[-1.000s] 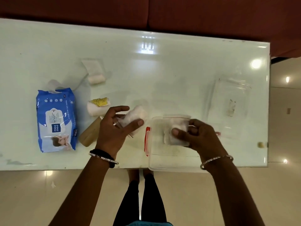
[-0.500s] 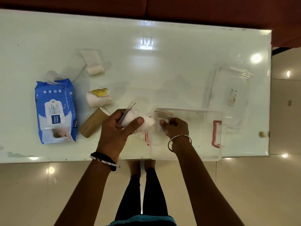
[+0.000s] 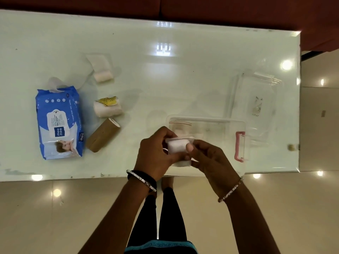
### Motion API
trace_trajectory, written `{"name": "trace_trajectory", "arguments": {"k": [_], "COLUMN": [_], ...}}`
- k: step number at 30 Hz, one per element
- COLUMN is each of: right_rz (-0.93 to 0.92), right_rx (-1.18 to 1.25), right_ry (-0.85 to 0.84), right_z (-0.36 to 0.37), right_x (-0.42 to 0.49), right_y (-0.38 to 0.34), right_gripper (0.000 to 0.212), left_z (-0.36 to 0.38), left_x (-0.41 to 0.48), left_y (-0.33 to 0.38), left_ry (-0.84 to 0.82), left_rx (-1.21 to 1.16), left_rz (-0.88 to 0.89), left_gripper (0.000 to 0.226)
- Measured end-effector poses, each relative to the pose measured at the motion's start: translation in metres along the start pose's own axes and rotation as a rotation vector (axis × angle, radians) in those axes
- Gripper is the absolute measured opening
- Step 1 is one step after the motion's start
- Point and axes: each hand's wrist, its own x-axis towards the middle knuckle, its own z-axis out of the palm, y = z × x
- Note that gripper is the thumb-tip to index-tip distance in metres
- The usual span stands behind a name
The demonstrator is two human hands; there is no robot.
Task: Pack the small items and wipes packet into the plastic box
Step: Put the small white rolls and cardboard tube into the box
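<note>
A clear plastic box (image 3: 220, 125) with a pink latch (image 3: 239, 145) sits at the table's near edge. Over its left end, my left hand (image 3: 156, 153) and my right hand (image 3: 209, 158) both grip a small clear bag of white cotton (image 3: 178, 146). Another clear bag with a red zip strip (image 3: 180, 125) lies inside the box. A blue wipes packet (image 3: 59, 121) lies at the left. Beside it are a brown roll (image 3: 102, 134), a white roll with a yellow label (image 3: 108, 107) and a partly unrolled white bandage (image 3: 101, 72).
The clear box lid (image 3: 255, 105) lies on the glass table (image 3: 183, 74) to the right, behind the box. The table's right edge is close to the lid. My legs and the tiled floor show below the near edge.
My left hand carried the cotton bag right, over the box's left end. My right hand came out of the box and now grips the same bag.
</note>
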Motion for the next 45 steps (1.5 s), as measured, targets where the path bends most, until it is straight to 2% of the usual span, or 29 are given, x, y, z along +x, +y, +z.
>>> {"name": "trace_trajectory", "arguments": {"k": [2,5,7,9,11,14,19,23,26,28,31,33,35,38,43,45], "right_rz": [0.008,0.016,0.018,0.011,0.017,0.074,0.106,0.105,0.123,0.07,-0.143,-0.349,-0.543,-0.71,-0.784,-0.743], "right_rx": [0.018,0.058,0.041,-0.024,-0.165,-0.281,-0.389,-0.503,-0.536,-0.582,-0.702,-0.755,-0.785,-0.813,-0.884,-1.01], "right_ry": [0.006,0.075,0.191,0.324,0.422,0.53,0.589,0.647,0.689,0.754,0.872,0.829,0.704,0.523,0.254,0.138], "right_z": [-0.004,-0.013,-0.021,-0.03,-0.035,-0.031,-0.006,-0.018,-0.023,-0.017,-0.002,0.017,0.04,0.08,0.143,0.162], "right_x": [-0.003,0.004,0.016,0.032,0.051,0.079,0.11,0.099,0.082,0.068,0.044,0.034,0.034,0.049,0.092,0.11], "right_y": [0.005,0.009,0.011,0.014,0.016,0.016,0.014,0.021,0.017,0.01,-0.001,-0.011,-0.02,-0.031,-0.041,-0.041], "right_gripper": [0.042,0.032,0.025,0.019,0.027,0.04,0.043,0.049,0.053,0.048,0.02,0.009,0.006,0.004,0.005,0.018], "left_z": [0.007,0.011,0.01,0.008,0.005,-0.001,-0.018,-0.018,-0.031,-0.05,-0.075,-0.087,-0.094,-0.098,-0.099,-0.101], "left_x": [-0.002,-0.004,-0.006,-0.006,-0.005,-0.002,0.001,0.0,0.004,0.007,0.009,0.008,0.008,0.011,0.022,0.026], "left_y": [0.002,0.001,-0.002,-0.006,-0.009,-0.015,-0.03,-0.034,-0.041,-0.05,-0.068,-0.08,-0.093,-0.106,-0.122,-0.126], "left_ry": [-0.046,-0.115,-0.063,0.067,0.185,0.226,0.269,0.284,0.364,0.459,0.58,0.562,0.463,0.398,0.35,0.339], "left_rx": [0.022,-0.049,-0.06,-0.017,0.059,0.123,0.038,-0.019,-0.071,-0.049,0.169,0.409,0.588,0.588,0.576,0.584], "left_rz": [0.028,-0.001,-0.01,-0.004,-0.002,-0.019,-0.078,-0.115,-0.136,-0.147,-0.173,-0.216,-0.24,-0.265,-0.299,-0.292], "left_gripper": [0.046,0.062,0.061,0.045,0.033,0.033,0.028,0.019,0.014,0.013,0.017,0.023,0.031,0.044,0.051,0.05]}}
